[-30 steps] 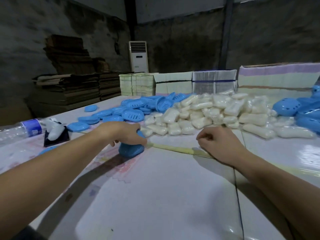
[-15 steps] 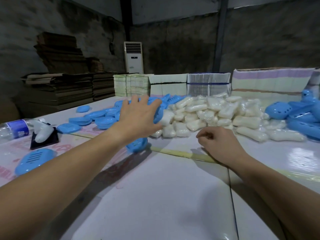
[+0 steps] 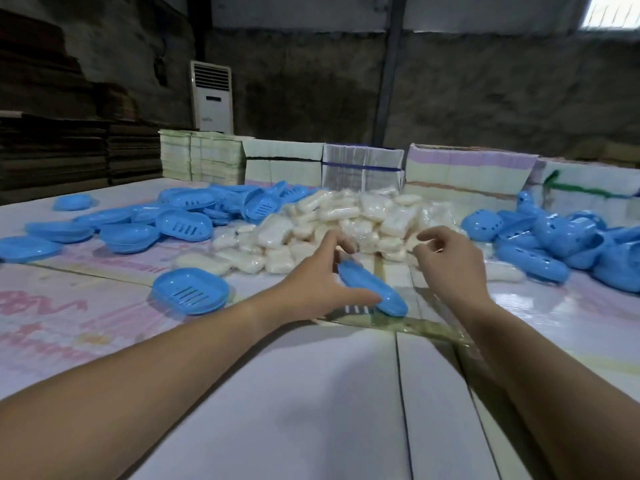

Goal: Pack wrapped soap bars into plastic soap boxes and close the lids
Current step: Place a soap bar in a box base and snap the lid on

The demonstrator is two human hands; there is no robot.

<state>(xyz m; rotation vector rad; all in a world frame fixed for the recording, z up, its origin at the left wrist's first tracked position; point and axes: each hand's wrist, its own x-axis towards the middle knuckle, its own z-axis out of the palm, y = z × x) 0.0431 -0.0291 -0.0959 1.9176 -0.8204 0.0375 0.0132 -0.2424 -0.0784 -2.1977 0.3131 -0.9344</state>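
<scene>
White tabletop [image 3: 311, 393] spreads under both arms. Left hand [image 3: 322, 285] grips a blue soap box half [image 3: 372, 289] by thumb and fingers, tilted on edge. Right hand [image 3: 450, 261] hovers beside it, fingers loosely curled, holding nothing, with wrapped soap bars [image 3: 346, 223] piled just beyond.

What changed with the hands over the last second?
The left hand let go of one blue box, reached to the tray pile and came back holding a blue soap tray. The right hand lifted off the table toward the wrapped soap bars, empty. Piles unchanged.
</scene>
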